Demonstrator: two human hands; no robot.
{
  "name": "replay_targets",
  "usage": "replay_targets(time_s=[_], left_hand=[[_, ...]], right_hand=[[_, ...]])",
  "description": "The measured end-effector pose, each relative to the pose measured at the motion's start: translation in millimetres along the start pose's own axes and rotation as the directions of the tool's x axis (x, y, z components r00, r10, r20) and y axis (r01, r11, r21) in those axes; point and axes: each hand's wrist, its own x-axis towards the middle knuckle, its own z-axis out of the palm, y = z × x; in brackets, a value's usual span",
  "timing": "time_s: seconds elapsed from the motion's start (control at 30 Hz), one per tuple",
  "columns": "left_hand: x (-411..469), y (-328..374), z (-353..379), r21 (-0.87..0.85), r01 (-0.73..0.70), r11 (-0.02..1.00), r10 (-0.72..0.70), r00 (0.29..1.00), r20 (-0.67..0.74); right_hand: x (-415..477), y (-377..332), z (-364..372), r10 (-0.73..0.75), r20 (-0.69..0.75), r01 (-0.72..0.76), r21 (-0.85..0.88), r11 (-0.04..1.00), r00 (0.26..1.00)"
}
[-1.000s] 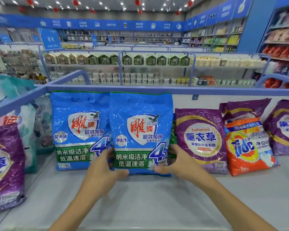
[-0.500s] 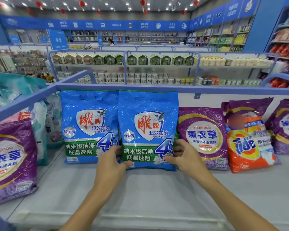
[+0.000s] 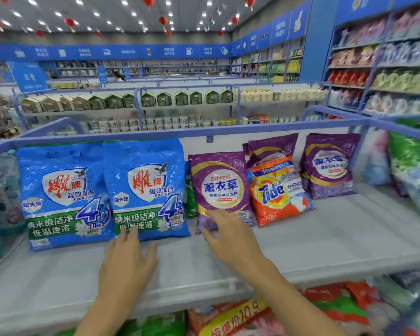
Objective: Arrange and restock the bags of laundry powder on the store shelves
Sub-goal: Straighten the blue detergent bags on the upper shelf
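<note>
**At the top shelf's front edge: both hands empty, blue pair faced, purples unsorted**

Below the shelf lip, nearest of all, a lower tier of red, yellow and green bags (image 3: 228, 318), too blurred to count.

Just above the white shelf (image 3: 325, 241), left hand (image 3: 129, 260) with fingers spread and slack, gripping nothing. Its fingertips (image 3: 131, 232) lie at the bottom edge of the right blue bag (image 3: 146, 185); contact impossible to judge through the blur. Right hand (image 3: 230, 238) equally loose and empty, fingers over the foot of the front lavender bag (image 3: 218, 187), probably reaching to square it up.

Further back, left blue bag (image 3: 61, 190) and right blue bag upright, edge to edge, labels outward. Likely stood so to group one brand and face it to shoppers. Tide bag (image 3: 279, 190) propped against a lavender bag behind it (image 3: 272, 146), so likely out of place among the purples.

Counted on this shelf:
- Two blue bags.
- Three purple lavender bags, the third (image 3: 330, 163) at the right.
- One orange Tide bag.
- One green bag (image 3: 190, 197), mostly hidden between blue and purple.

Beyond the blue rail (image 3: 155, 135), house-shaped boxes (image 3: 180, 98) on the next aisle, too blurred to count.
</note>
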Motion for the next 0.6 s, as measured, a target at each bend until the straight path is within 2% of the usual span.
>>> replay_targets(time_s=[0.1,0.23,0.4,0.6], left_hand=[[-28,42,9,-0.055,-0.17,0.984,0.172,0.985,0.017],[-75,113,24,-0.172,-0.406,0.898,0.413,0.911,0.01],[-129,196,61,-0.234,-0.525,0.818,0.55,0.833,0.053],[-199,303,100,-0.327,-0.663,0.674,0.722,0.685,0.1]], right_hand=[[-36,31,-35,0.0,-0.049,-0.004,-0.079,0.997,0.999],[-87,81,-80,0.071,-0.069,-0.081,-0.165,0.983,0.995],[-161,154,-137,0.211,-0.117,-0.231,-0.19,0.954,0.97],[-257,238,-205,0.415,-0.232,-0.452,-0.133,0.882,0.88]])
